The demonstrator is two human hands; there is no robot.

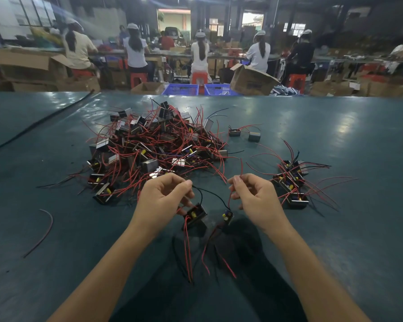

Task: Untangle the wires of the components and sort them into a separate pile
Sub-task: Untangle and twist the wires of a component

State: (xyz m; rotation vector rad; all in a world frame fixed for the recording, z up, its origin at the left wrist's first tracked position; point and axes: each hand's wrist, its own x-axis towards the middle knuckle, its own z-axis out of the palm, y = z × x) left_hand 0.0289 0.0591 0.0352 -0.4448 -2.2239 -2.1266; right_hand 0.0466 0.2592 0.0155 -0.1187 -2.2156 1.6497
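On the table, the tangled pile lies left of centre, with the sorted pile well apart to its right and two stray components behind the gap between them. A loose wire lies toward the left edge. Nearer the front edge, the left hand and right hand pinch wires of two held components.

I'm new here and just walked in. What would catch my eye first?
A big tangled heap of small components with red wires sits midway across the green table, a smaller pile to its right. Nearest the camera, the left hand pinches a black wire and the right hand a red wire, with two components between them.
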